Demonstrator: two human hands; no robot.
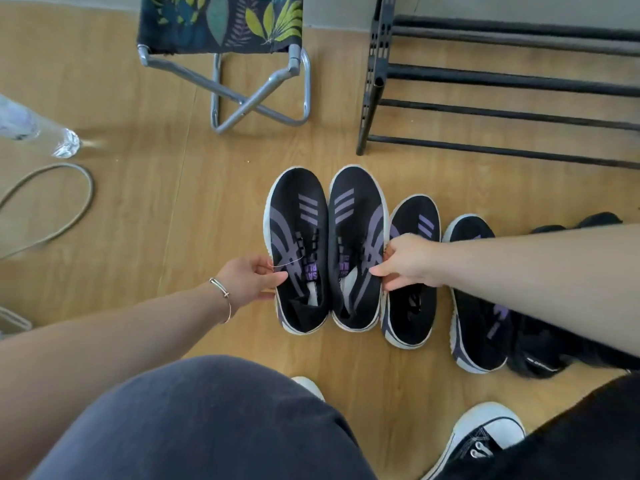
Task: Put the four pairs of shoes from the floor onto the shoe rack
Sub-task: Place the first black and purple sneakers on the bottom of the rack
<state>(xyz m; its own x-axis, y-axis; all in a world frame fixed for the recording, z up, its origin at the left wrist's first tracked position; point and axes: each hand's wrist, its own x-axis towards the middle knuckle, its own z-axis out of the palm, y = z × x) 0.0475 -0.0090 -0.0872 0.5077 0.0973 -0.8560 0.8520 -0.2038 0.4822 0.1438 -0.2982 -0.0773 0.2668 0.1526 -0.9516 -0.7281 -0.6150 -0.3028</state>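
Sneakers, black knit with purple stripes, stand paired on the floor before the shoe rack (502,109). Left hand (247,280) pinches the left sneaker (298,251) at its collar; right hand (408,261) pinches the right sneaker (356,247) likewise. Judged light, soft-walled; firmer hold at the heel.

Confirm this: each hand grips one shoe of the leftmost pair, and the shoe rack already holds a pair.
Not quite. In the head view the left hand and right hand do each grip a shoe of the leftmost pair, but the shoe rack holds no shoes.

A home, likely an entryway: wood-look floor (173,209), a black shoe rack (502,81) by the wall, a leaf-print folding stool (221,32), sneakers (325,251) lined up.
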